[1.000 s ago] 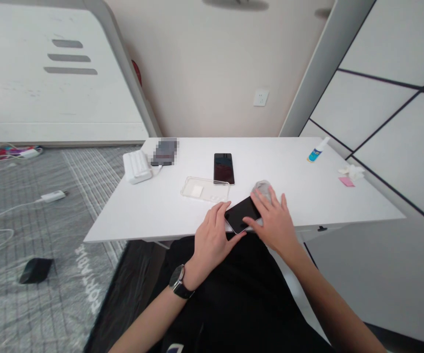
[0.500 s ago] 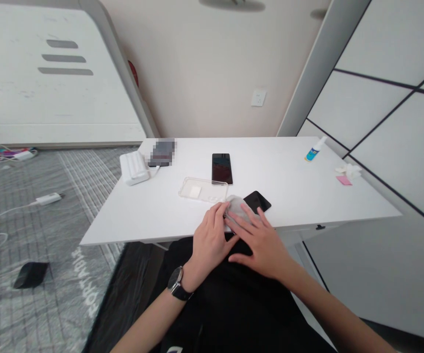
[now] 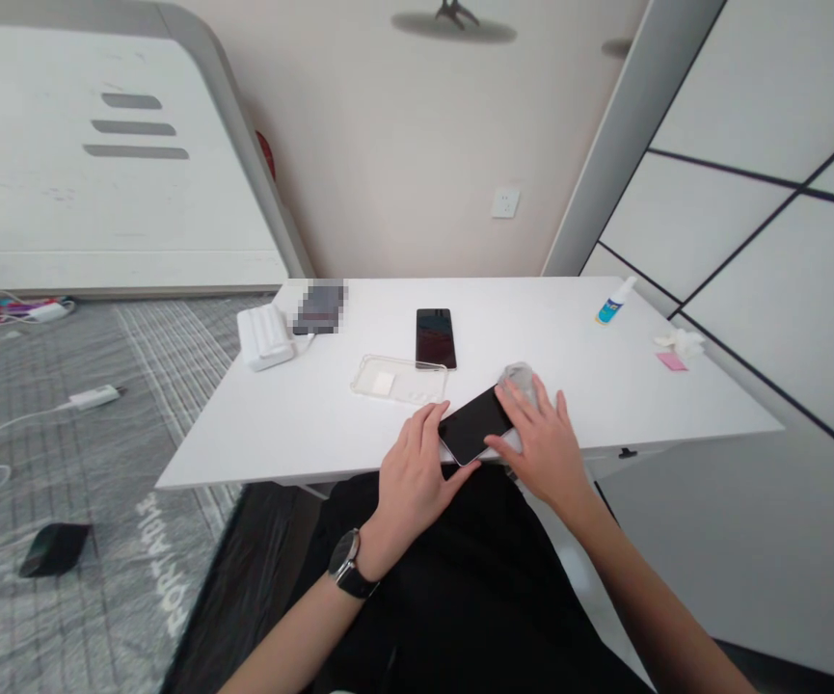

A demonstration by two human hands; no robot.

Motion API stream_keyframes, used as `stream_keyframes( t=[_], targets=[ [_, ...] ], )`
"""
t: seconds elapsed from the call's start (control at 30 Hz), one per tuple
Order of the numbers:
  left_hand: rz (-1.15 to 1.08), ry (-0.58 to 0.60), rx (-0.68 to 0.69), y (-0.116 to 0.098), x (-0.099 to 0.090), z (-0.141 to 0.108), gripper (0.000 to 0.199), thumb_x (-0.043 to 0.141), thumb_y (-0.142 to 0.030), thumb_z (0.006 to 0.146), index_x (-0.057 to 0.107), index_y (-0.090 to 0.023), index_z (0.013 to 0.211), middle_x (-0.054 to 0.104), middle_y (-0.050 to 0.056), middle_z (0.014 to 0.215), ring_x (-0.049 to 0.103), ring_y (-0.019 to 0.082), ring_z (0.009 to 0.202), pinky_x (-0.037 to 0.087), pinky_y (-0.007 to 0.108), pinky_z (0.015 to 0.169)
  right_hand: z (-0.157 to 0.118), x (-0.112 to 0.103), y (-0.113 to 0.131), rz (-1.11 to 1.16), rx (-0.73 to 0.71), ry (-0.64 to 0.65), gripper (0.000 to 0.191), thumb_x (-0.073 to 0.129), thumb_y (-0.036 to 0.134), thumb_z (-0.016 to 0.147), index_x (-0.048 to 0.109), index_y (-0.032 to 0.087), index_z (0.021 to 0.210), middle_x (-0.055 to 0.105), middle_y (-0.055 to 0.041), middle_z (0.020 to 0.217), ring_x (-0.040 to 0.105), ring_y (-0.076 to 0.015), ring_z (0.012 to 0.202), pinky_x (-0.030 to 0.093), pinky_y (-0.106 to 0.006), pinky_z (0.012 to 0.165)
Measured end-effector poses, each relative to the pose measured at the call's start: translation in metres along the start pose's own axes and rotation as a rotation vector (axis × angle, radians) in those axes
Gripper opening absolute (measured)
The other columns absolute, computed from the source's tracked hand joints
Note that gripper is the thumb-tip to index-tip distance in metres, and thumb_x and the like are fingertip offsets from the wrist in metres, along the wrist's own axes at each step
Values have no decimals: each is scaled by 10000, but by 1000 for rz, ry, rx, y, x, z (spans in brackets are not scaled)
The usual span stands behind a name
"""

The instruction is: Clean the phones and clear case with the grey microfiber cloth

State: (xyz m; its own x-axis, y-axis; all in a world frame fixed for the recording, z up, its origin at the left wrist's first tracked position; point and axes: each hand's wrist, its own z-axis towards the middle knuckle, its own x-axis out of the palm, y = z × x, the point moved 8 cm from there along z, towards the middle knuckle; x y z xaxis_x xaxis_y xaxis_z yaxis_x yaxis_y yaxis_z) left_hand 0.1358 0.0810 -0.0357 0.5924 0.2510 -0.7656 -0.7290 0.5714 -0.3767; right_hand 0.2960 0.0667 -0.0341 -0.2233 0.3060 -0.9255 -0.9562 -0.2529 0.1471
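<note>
Your left hand (image 3: 413,467) grips one end of the phone (image 3: 472,427) at the front edge of the table (image 3: 264,439); your right (image 3: 548,451) lies spread over the grey cloth (image 3: 520,374) by the other end. Light, even pressure and a firm left brace suit this.

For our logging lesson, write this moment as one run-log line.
left hand: holding left end of phone | right hand: over grey cloth and phone | clear case: on table
</note>
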Motion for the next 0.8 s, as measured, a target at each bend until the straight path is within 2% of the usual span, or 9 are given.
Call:
stream_keyframes(
  t=[0.13,0.2,0.27,0.33,0.47,0.53,0.63,0.73,0.8],
  targets=[
    [-7,21,6,0,1,0,757,734,-396,897,361,-160,1512,567,170,1433,572,301,1323,534,426,1084,-12,8,35,121,-319,136,907,418,808,937,365,209,1615,383,-85,1660,232,-375,1575,259,-641,1248],
    [-2,8,6,0,0,0,767,735,-430,896,363,-159,1509,572,173,1426,574,305,1321,535,431,1083,-10,7,26,112,-268,119,814,397,764,975,388,247,1605,431,-66,1636,243,-372,1573,255,-670,1237],
    [9,-8,6,-1,-1,0,798,732,-502,889,367,-153,1508,581,179,1411,581,310,1312,540,434,1076,-4,2,4,56,-96,42,731,361,704,1017,414,255,1592,463,-65,1615,249,-403,1564,254,-730,1204],
    [12,-5,8,-1,-1,1,810,729,-526,886,370,-152,1508,586,180,1404,587,311,1307,543,437,1072,-3,-1,-5,23,-35,5,767,360,715,1011,401,224,1599,436,-78,1630,245,-425,1560,251,-741,1196],
    [3,14,-3,-1,1,0,770,732,-447,896,368,-167,1514,578,173,1422,585,307,1315,549,435,1063,-14,7,22,74,-312,140,911,400,806,945,327,209,1629,341,-60,1679,248,-370,1570,246,-639,1253],
    [7,-2,-2,-1,-1,0,780,731,-470,895,368,-165,1514,582,177,1417,583,311,1319,543,441,1071,-14,5,18,57,-276,128,812,365,752,992,350,237,1620,383,-43,1661,264,-365,1566,252,-651,1244],
    [14,-14,7,-1,-1,1,808,726,-533,887,373,-157,1510,591,181,1400,587,316,1309,539,441,1075,-9,-2,-2,-6,-69,9,734,330,683,1034,388,224,1604,428,-66,1635,253,-420,1558,243,-728,1205],
    [6,14,5,-1,1,0,773,732,-460,896,371,-158,1509,579,172,1416,581,307,1310,541,424,1070,-12,4,15,49,-223,73,899,388,788,960,333,187,1626,361,-88,1668,232,-399,1570,250,-673,1236],
    [1,18,3,-1,2,0,767,734,-431,896,366,-156,1511,571,173,1427,571,307,1322,534,430,1081,-14,8,27,88,-323,133,907,383,804,951,320,207,1631,356,-72,1671,240,-363,1574,260,-633,1251]
  ],
)
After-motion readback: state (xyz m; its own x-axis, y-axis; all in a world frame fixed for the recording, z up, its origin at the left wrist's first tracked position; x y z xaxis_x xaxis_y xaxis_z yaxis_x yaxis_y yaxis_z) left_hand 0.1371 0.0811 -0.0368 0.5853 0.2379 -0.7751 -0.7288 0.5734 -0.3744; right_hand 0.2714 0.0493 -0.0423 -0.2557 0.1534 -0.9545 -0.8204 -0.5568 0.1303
